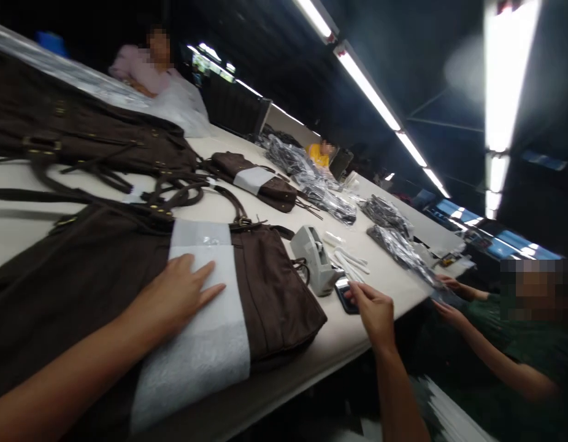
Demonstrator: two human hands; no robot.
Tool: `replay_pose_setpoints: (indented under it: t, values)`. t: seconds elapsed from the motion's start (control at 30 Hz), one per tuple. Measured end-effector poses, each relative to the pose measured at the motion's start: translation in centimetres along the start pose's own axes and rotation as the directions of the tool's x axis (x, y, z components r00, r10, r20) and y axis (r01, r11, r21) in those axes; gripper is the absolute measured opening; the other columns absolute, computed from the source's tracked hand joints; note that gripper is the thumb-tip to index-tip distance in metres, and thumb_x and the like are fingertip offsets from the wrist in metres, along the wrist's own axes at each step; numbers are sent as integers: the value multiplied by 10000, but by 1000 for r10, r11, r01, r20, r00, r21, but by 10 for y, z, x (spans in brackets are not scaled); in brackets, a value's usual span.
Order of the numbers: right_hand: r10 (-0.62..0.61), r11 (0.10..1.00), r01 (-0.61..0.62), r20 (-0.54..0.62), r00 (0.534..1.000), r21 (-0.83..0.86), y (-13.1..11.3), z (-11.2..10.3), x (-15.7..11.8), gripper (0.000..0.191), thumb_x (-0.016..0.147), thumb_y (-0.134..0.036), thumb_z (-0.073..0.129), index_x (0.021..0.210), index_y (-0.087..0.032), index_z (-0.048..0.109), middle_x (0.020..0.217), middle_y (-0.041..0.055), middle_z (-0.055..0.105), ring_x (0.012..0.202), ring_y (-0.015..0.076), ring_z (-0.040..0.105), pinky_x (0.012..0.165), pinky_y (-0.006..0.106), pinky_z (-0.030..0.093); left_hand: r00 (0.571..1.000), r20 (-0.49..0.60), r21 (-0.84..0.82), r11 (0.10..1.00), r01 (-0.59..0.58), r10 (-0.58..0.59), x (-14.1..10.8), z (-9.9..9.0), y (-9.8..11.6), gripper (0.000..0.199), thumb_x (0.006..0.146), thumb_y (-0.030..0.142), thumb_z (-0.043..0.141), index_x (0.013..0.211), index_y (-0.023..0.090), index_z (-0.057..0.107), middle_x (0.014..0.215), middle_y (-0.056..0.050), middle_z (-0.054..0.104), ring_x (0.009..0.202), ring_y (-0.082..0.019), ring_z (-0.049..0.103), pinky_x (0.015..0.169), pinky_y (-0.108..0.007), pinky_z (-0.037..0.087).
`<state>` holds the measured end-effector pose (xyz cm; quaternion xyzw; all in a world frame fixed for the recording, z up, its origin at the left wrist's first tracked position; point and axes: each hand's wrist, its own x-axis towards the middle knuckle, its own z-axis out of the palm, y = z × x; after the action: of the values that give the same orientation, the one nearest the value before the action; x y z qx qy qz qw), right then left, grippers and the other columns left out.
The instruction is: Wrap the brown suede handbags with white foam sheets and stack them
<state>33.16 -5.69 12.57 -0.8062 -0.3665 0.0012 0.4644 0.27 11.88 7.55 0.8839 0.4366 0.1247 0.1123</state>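
"Where do we have the large brown handbag?"

"It lies on the near part of the pale tabletop, with a whitish wrapping sheet running across it and hanging toward our side."

"And our left hand?"

"We have it flat on the sheet and bag, fingers spread wide, gripping nothing."

"What about our right hand?"

"We see its fingers bent in at the dark phone, just right of the bag. We can't tell how tightly they close, or whether they hold anything."

"What sits beside the phone?"

"A grey tape dispenser, between it and the bag, with thin white strips just behind."

"Farther back?"

"We find a smaller brown bag with a white band around it, and another large brown bag at the left. Plastic-wrapped items lie beyond."

"Who else is around us?"

"A person in green at the right, both hands at a plastic-wrapped bundle; a person in pink and one in yellow across the tabletop."
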Motion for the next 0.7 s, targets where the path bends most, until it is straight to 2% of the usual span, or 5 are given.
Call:
replay_pose_setpoints:
  t: [0.13, 0.3, 0.4, 0.5, 0.7]
  values:
    - [-22, 921, -103, 315, 949, 376, -70, 36, -7, 418, 643, -473, 822, 898, -145, 782, 715, 63, 720, 563, 122, 564, 546, 246, 468, 996, 44, -17, 997, 80, -80, -3, -16, 12, 503, 940, 463, 440, 1318, 150, 553, 1245, -184, 513, 1223, -332, 465, 1046, -433, 393]
    - [-87, 865, -281, 676, 731, 415, -149, 135, -20, 281, 679, -363, 821, 799, -116, 764, 685, 58, 718, 528, 61, 560, 509, 163, 447, 993, 34, -63, 992, 112, -110, -10, -22, 8, 518, 927, 501, 461, 1331, 188, 553, 1335, -186, 467, 1279, -346, 441, 1066, -430, 388]
    - [-19, 871, -365, 763, 646, 330, -176, 193, -25, 158, 752, -249, 769, 770, -96, 730, 668, 52, 711, 497, 41, 552, 492, 135, 450, 996, 37, -102, 991, 87, -83, -13, -23, 7, 507, 929, 481, 461, 1324, 177, 555, 1334, -188, 481, 1277, -342, 455, 1074, -435, 387]
    - [39, 886, -388, 793, 608, 254, -189, 233, -28, 133, 770, -206, 757, 805, -89, 704, 635, 53, 700, 479, 57, 565, 470, 141, 469, 996, 58, -128, 989, 68, -61, -14, -22, 7, 528, 936, 445, 459, 1360, 135, 516, 1412, -213, 435, 1354, -349, 391, 1128, -453, 330]
    - [96, 922, -360, 820, 565, 140, -193, 272, -29, 120, 779, -187, 743, 818, -109, 661, 562, 18, 661, 464, 99, 591, 439, 165, 497, 991, 113, -156, 984, 91, -74, -16, -19, 9, 660, 942, 417, 467, 1489, 78, 316, 1551, -285, 223, 1465, -392, 172, 1190, -496, 199]
